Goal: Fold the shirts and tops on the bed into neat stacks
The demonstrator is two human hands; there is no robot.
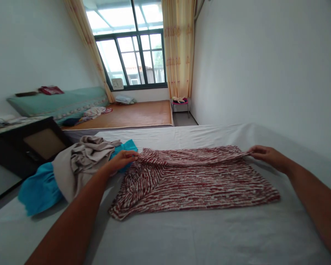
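A red and white striped garment (198, 184), which looks like a shirt, lies spread on a white sheet (187, 235). Its far side is folded over in a long strip running left to right. My left hand (125, 158) pinches the left end of that strip, close to a bunched, gathered part. At the strip's right end, the fingers of my right hand (264, 152) pinch the cloth. Both arms reach forward, one on each side of the garment. What lies beneath the fold is hidden.
Left of the garment is a heap of a beige cloth (82, 162) and bright blue cloth (41, 189). A dark cabinet (30, 143) stands beyond it. Farther back are a bed with a brown mat (143, 114), a window (138, 59) and a small stool (181, 104). A white wall (270, 66) rises at right.
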